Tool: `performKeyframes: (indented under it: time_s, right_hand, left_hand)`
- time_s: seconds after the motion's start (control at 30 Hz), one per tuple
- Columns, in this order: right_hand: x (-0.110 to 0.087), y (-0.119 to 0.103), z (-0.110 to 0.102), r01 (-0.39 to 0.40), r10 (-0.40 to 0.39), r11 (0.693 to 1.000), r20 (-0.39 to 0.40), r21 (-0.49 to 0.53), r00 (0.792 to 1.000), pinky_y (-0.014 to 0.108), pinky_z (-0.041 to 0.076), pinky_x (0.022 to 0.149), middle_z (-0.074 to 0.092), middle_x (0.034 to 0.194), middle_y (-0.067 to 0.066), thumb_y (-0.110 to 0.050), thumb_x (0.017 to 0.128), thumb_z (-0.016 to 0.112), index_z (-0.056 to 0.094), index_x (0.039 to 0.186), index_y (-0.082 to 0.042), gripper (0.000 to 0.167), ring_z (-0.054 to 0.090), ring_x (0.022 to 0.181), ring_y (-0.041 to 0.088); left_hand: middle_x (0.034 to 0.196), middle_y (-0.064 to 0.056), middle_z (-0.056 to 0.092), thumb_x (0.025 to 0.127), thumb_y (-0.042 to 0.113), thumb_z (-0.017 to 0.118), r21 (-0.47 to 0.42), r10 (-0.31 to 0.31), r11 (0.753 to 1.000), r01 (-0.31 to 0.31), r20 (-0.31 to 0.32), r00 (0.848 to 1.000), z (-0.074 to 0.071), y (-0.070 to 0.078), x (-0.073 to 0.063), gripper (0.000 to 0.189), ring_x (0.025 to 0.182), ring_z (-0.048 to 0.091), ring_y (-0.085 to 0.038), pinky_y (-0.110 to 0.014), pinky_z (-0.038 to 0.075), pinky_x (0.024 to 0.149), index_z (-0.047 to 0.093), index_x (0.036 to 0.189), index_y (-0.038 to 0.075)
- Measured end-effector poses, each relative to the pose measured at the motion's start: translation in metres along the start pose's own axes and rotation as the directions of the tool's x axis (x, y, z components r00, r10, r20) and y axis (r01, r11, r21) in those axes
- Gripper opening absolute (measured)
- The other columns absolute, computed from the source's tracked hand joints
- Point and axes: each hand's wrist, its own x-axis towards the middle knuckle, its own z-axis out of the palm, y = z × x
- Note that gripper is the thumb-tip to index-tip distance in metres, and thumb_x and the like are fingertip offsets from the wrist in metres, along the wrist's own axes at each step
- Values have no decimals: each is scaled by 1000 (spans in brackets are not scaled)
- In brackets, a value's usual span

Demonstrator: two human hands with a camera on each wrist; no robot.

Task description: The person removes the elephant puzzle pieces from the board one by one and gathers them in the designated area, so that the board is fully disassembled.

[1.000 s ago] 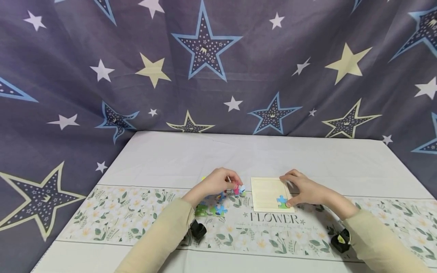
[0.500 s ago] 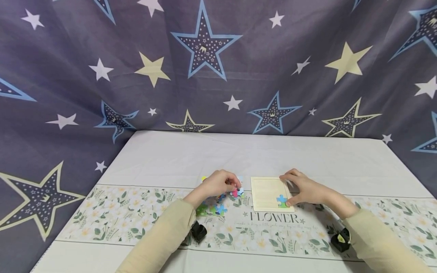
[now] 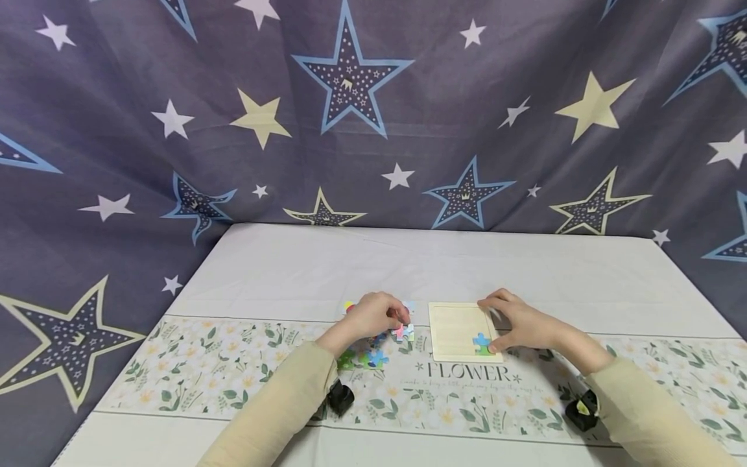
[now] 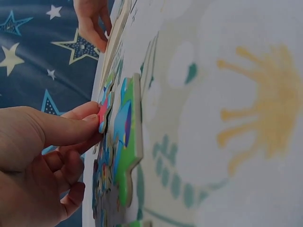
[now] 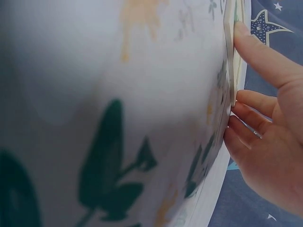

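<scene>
My left hand [image 3: 375,314] pinches a pink jigsaw piece [image 4: 103,114] between thumb and fingertips, low over a cluster of other pieces; its remaining fingers are curled in. Closer to the wrist camera lies a green and blue piece [image 4: 127,142]. To the right is a square wooden puzzle tray [image 3: 455,324] with a raised rim. One blue and green piece [image 3: 481,344] sits in its lower right corner. My right hand [image 3: 525,324] holds the tray's right side, thumb at that corner piece and index finger at the far corner.
More jigsaw pieces [image 3: 375,359] lie under and in front of the left hand, partly covered by it. A floral printed band with the word FLOWER [image 3: 469,372] crosses the white tablecloth [image 3: 327,266]. A star-patterned curtain [image 3: 438,130] hangs behind the table.
The left hand has drawn slightly left and down with the pink piece, among the other pieces. The right hand and the tray stay where they were.
</scene>
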Motion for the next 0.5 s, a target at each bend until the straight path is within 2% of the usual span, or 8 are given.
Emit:
performKeyframes:
  time_s: [0.2, 0.5]
  right_hand:
    - [0, 0, -1, -13, 13, 1000, -3, 5, 1000, 54, 35, 93, 34, 129, 14, -37, 69, 77, 38, 135, 0, 85, 32, 121, 36]
    - [0, -2, -1, -12, 12, 1000, 0, 10, 1000, 54, 35, 93, 35, 128, 14, -36, 69, 76, 38, 134, 0, 84, 32, 121, 36]
  left_hand:
    - [73, 8, 59, 82, 11, 66, 69, 0, 998, 2, -32, 999, 2, 4, 0, 10, 61, 49, -8, -25, 41, 63, 70, 80, 20]
    - [68, 7, 56, 83, 11, 64, 40, -10, 999, 11, -34, 999, 4, 4, 0, 10, 56, 46, -9, -25, 38, 61, 69, 80, 18]
